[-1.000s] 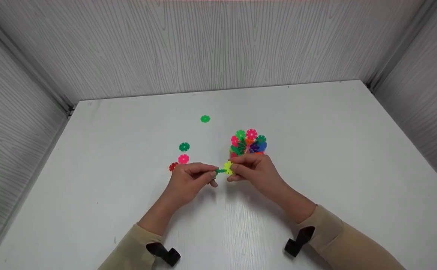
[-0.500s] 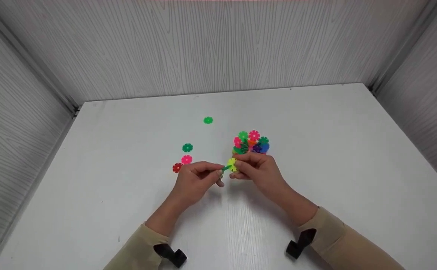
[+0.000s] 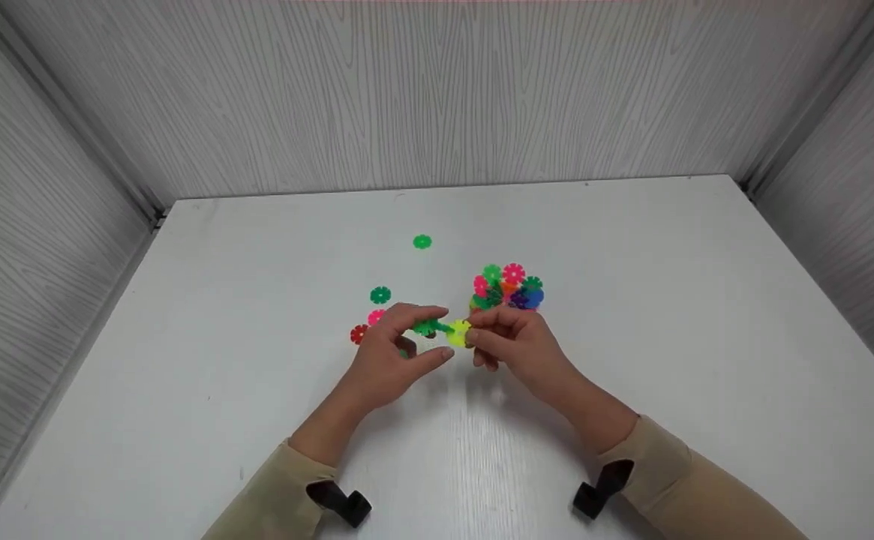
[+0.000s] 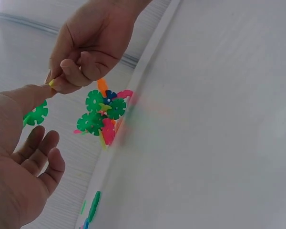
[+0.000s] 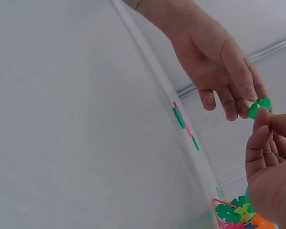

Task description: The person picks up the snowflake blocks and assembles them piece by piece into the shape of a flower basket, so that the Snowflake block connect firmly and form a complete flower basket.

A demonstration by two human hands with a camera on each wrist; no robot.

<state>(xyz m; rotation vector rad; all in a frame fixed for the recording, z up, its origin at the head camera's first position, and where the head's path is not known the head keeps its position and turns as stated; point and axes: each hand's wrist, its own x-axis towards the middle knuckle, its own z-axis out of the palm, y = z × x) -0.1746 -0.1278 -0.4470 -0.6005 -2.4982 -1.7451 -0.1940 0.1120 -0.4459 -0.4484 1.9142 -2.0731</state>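
Note:
My right hand pinches a yellow notched snowflake disc by its right edge, between thumb and fingertips. Joined to the yellow disc's left side is a green snowflake disc; it also shows in the left wrist view as a green disc. Around the green one, my left hand has its thumb and index finger spread apart. Just behind my right hand stands a multicoloured cluster of interlocked discs, its near part hidden by that hand.
Loose discs lie left of the cluster: a light green disc farthest back, a dark green disc, a pink disc and a red disc partly behind my left hand. Panelled walls border the white table.
My left thumb and index finger, which pinched the green disc, have spread away from it. My right hand keeps holding the yellow disc, now with the green disc turned more into view.

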